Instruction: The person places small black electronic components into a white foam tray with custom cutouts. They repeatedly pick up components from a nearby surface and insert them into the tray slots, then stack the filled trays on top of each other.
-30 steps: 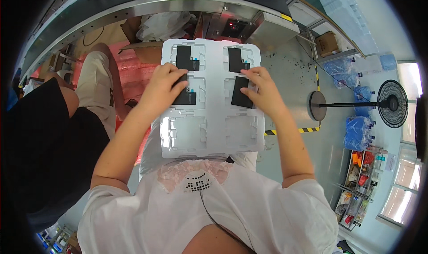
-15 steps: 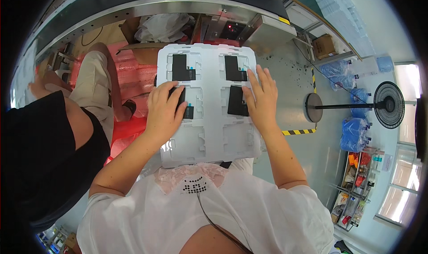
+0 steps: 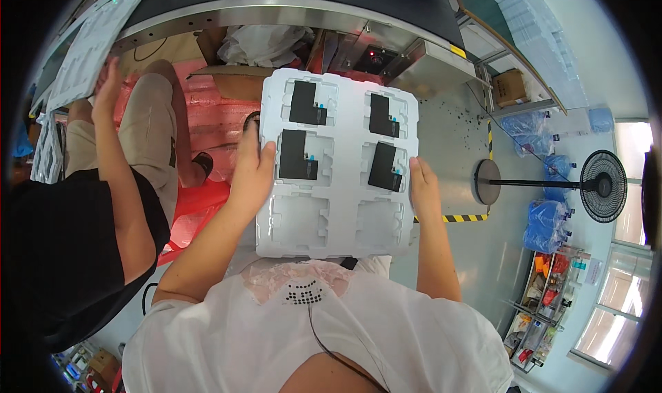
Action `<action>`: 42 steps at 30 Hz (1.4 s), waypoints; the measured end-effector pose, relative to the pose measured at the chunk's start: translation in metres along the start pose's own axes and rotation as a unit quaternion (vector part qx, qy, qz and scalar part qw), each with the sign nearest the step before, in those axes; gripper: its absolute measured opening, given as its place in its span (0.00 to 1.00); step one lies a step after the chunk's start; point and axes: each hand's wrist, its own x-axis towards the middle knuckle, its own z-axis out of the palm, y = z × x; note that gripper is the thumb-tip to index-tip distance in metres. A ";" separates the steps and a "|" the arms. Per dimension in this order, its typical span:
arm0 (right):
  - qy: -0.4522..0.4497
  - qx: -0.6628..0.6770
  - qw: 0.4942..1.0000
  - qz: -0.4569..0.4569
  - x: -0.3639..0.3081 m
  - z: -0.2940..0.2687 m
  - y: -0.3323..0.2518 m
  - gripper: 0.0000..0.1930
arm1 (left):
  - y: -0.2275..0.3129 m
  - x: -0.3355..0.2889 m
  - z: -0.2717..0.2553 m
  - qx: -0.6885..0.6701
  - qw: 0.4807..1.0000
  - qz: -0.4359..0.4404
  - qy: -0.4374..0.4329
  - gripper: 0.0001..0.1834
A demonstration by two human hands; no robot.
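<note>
A white moulded plastic tray (image 3: 344,165) lies in front of me, slightly tilted. My left hand (image 3: 251,172) grips its left edge, thumb near the rim. On the opposite edge, my right hand (image 3: 425,188) holds it with fingers partly hidden below. Flat black L-shaped pieces with small blue tabs, like battery packs, rest in the tray's pockets: far left (image 3: 302,103), far right (image 3: 380,114), middle left (image 3: 293,156) and middle right (image 3: 383,165). The two nearest pockets hold no black piece.
A co-worker in a black top (image 3: 76,248) sits at my left, one hand by another white tray (image 3: 93,55). Ahead runs a dark bench with a metal edge (image 3: 276,8). Farther right stand a black fan (image 3: 602,184), wrapped blue bottles (image 3: 548,217) and a loaded shelf (image 3: 545,296).
My hands have moved off the black pieces to the tray's side edges. The tray has shifted right and turned slightly. At left, the co-worker's hand and another tray have come into view.
</note>
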 end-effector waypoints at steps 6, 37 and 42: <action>-0.072 0.072 0.994 0.050 -0.008 0.001 -0.045 0.28 | 0.010 0.003 -0.005 -0.078 0.995 -0.028 -0.063 0.24; -0.103 0.049 0.965 -0.238 0.079 -0.071 -0.165 0.16 | 0.142 0.152 -0.036 -0.053 0.989 0.105 -0.084 0.19; -0.352 0.051 0.935 -0.008 -0.010 -0.062 -0.101 0.16 | 0.090 0.027 -0.066 -0.151 0.933 -0.089 -0.316 0.10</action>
